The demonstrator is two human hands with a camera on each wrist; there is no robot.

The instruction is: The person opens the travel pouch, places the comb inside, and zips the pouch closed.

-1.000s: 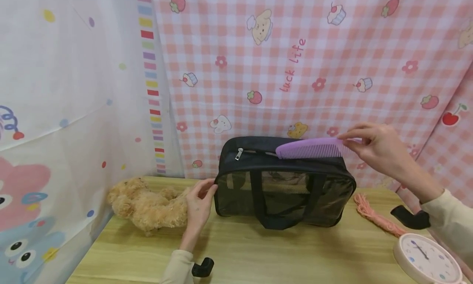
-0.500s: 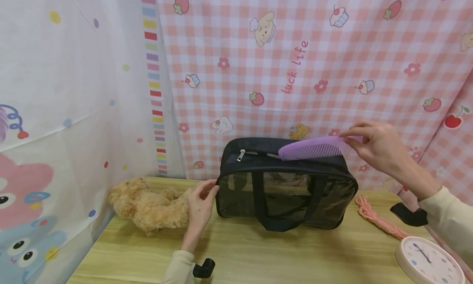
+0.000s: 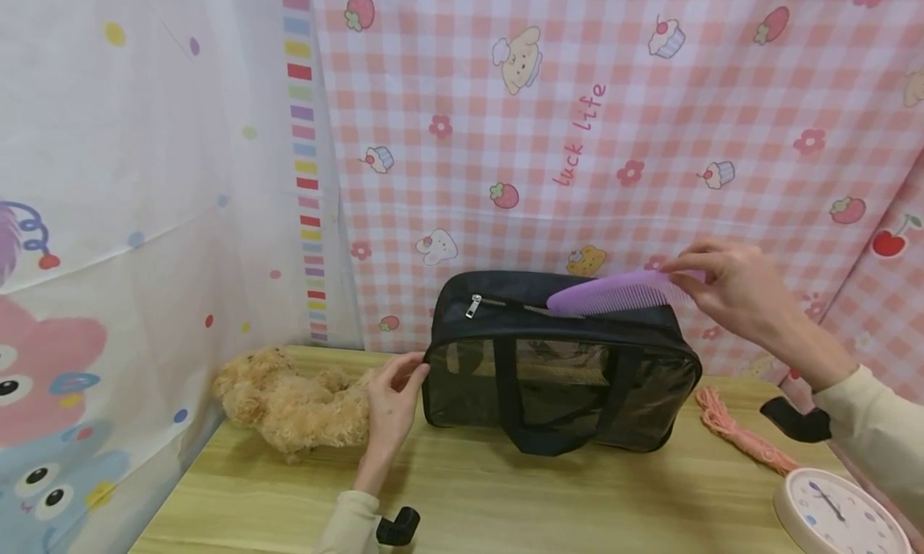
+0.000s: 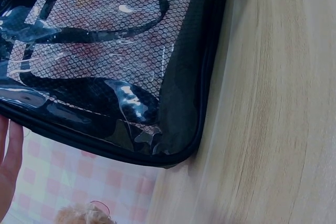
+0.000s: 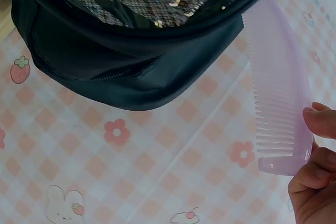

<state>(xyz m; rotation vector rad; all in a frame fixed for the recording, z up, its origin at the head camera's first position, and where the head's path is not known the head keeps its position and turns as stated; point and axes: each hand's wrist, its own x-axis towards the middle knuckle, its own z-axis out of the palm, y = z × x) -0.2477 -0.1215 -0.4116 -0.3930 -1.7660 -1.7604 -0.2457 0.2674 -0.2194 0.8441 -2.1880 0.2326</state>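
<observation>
A black bag (image 3: 462, 386) with clear front panels and a strap handle stands on the table, its top zip partly undone. My left hand (image 3: 393, 402) pinches the bag's left edge with thumb and fingertips. In my right hand (image 3: 732, 285) is a lilac comb (image 3: 606, 291), pinched at its right end between thumb and fingers. The comb lies lengthwise over the top opening, teeth down, its far tip right at the slit. The right wrist view shows the comb (image 5: 281, 82) beside the bag's dark top (image 5: 131, 82), its upper end hidden behind the bag.
A curly tan plush toy (image 3: 296, 402) lies left of the bag, against my left hand. To the right are a bundle of coral cord (image 3: 743, 430) and a round pale clock (image 3: 837, 510). A checked cloth (image 3: 462, 137) hangs close behind the bag.
The comb has sunk slightly toward the bag's opening, and its tip's lower corner has gone behind the rim. My left hand keeps its place at the bag's edge. The head view has shifted a little.
</observation>
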